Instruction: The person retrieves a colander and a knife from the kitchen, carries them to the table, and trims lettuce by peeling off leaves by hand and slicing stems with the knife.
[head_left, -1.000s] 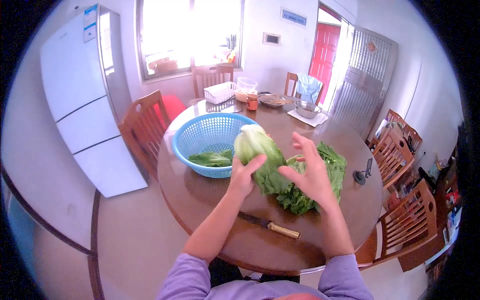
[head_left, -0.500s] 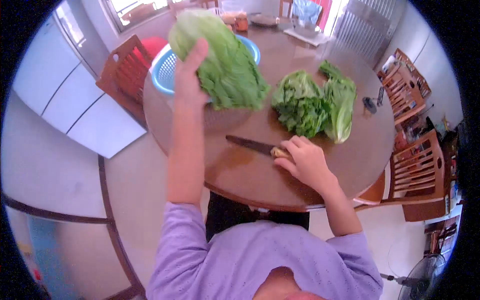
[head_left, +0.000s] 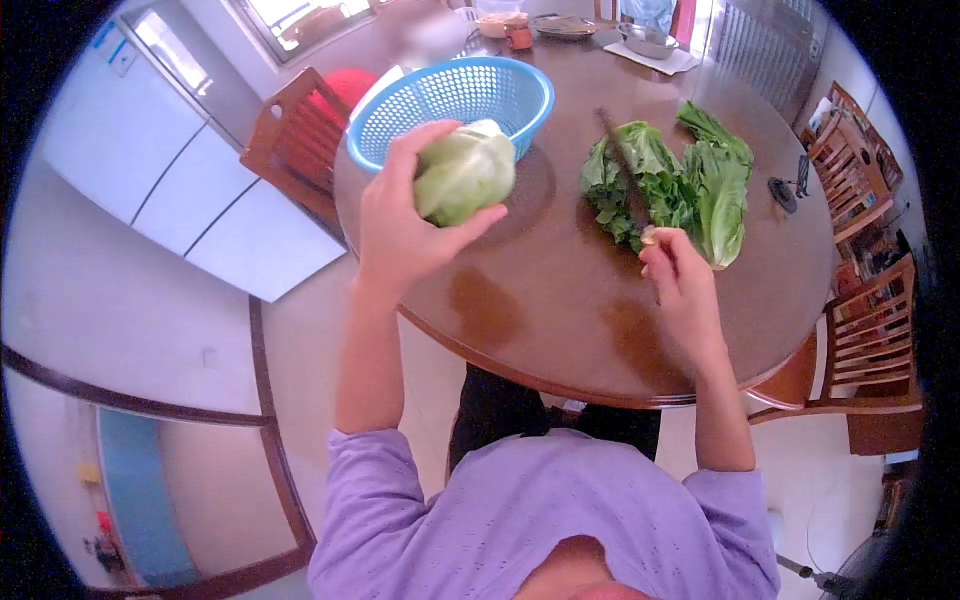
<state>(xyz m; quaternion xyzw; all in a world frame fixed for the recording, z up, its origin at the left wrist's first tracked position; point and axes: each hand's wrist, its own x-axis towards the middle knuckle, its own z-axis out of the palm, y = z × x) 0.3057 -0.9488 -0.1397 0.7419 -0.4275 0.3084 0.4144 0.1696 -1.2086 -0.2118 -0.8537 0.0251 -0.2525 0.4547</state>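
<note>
A head of lettuce (head_left: 466,175) is in the grip of my left hand (head_left: 408,215), its pale base turned toward me. It is held up in front of the blue plastic basket (head_left: 535,100), which stands on the table with its holes showing. My right hand (head_left: 680,285) is closed around the handle of a knife (head_left: 624,170), whose dark blade points up and away from me. Behind the blade lies a leafy green lettuce (head_left: 655,165) on the table. Beside it rests a longer lettuce (head_left: 722,205) with a pale stalk end.
The round brown table (head_left: 560,335) has wet patches near its front edge. A dark small object (head_left: 783,195) lies at the right. At the back are an orange-labelled jar (head_left: 518,36) and a metal bowl (head_left: 648,42). Wooden chairs (head_left: 868,320) stand around.
My left hand has lowered and turned the lettuce so its base faces me. My right hand has lifted the knife off the table and swung its blade upward. The view has shifted slightly.
</note>
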